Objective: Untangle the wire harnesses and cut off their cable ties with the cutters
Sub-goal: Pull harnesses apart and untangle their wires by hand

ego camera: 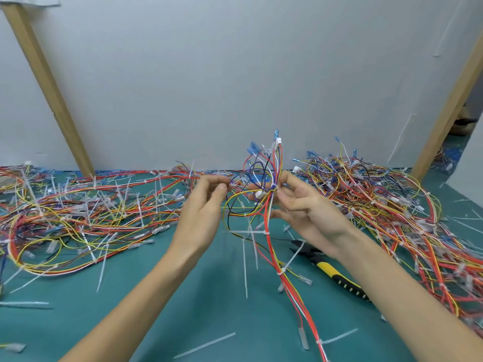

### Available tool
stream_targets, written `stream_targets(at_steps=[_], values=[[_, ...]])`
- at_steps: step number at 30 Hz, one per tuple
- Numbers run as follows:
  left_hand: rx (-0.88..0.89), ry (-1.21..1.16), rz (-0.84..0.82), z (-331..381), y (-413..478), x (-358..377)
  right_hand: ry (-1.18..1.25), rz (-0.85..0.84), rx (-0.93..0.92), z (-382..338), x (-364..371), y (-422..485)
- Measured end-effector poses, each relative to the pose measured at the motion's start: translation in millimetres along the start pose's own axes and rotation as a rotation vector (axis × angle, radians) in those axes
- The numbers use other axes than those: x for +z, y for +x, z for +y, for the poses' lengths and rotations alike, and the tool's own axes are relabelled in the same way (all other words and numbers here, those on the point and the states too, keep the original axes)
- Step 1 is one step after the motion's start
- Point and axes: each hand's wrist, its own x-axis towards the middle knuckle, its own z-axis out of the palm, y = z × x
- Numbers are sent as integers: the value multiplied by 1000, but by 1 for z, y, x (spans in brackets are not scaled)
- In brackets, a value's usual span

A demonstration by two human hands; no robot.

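A red, yellow and white wire harness (279, 273) rises near-vertically off the green worktop (183, 296), blue terminals (253, 150) uppermost; yellow-and-black-handled cutters (330, 269) lie diagonally beside it. Fingers of the right hand (305, 205) clamp its tied middle; those of the left hand (205, 205) pinch a dark strand (236, 176). Tangled wire piles (78, 212) lie beyond.

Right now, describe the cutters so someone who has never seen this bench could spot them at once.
Start at the teal work mat, between the two heaps of coloured wires. Just below the wrist of the right hand lie the cutters with a yellow and black handle, partly under the forearm. They are the only tool among wires and white cable ties.
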Motion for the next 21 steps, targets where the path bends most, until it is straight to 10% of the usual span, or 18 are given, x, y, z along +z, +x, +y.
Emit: stream_targets(at_steps=[6,21], values=[[-272,-203,-501,2,0,-2,-241,126,-13,4,-9,1],[142,331,-472,-6,5,-14,-292,165,92,17,-6,3]])
